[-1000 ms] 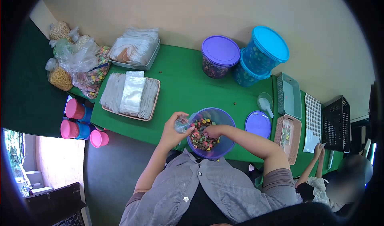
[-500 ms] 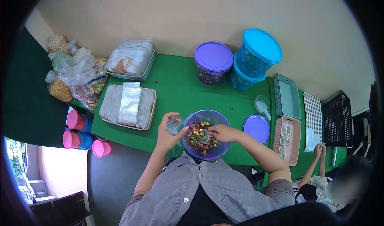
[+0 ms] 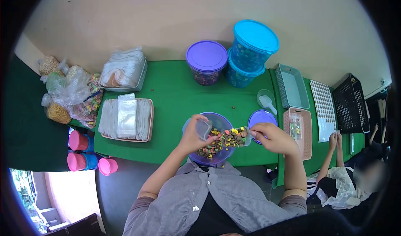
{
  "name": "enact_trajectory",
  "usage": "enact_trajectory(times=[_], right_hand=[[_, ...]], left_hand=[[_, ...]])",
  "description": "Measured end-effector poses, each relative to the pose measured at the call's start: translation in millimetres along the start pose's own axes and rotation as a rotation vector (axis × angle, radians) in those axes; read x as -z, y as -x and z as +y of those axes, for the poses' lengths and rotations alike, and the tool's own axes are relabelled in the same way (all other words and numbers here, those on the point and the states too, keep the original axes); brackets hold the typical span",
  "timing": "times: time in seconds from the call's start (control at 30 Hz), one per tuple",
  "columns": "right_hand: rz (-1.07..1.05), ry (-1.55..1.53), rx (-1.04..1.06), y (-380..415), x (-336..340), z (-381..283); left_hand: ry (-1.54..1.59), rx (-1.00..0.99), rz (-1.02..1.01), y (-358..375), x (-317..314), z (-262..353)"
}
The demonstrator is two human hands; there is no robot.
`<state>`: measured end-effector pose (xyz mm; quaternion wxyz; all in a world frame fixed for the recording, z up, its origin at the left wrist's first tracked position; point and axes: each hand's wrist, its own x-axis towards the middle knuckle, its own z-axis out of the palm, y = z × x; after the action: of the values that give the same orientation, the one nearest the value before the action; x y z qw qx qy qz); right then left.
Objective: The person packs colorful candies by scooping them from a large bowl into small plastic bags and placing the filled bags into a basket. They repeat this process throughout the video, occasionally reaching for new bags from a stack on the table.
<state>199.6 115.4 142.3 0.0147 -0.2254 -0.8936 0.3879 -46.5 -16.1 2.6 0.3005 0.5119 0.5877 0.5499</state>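
My left hand (image 3: 194, 135) holds a clear plastic pouch (image 3: 204, 129) by its open mouth, over the left side of a purple bowl (image 3: 221, 118). My right hand (image 3: 273, 139) pinches the end of a clear scoop (image 3: 249, 139) heaped with small brown, yellow, pink and green pieces. The scoop is roughly level above the bowl's right rim, its front end close to my left fingers. More of the mixed pieces (image 3: 204, 152) lie in the bowl, partly hidden by my left hand and the scoop.
A tray of flat pouches (image 3: 109, 119) stands left, a basket of white packets (image 3: 123, 71) behind it. Lidded tubs (image 3: 206, 58) stand at the back. To the right are a purple lid (image 3: 261, 118), a cup with a scoop (image 3: 266, 101), a pink tray (image 3: 307, 135) and another person's hands (image 3: 335, 140).
My right hand has come up out of the bowl and moved right, lifting the filled scoop. My left hand with the pouch now leans further over the bowl. The view has shifted slightly.
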Motion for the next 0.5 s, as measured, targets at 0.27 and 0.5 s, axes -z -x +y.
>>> enact_trajectory(times=[0.27, 0.5], right_hand=[[0.085, 0.002, -0.067, -7, -39, 17], [0.107, 0.067, -0.14, -16, -58, 17]], left_hand=[[-0.277, -0.099, -0.138, 16, -31, -26], [-0.369, -0.091, -0.11, 23, -31, -34]])
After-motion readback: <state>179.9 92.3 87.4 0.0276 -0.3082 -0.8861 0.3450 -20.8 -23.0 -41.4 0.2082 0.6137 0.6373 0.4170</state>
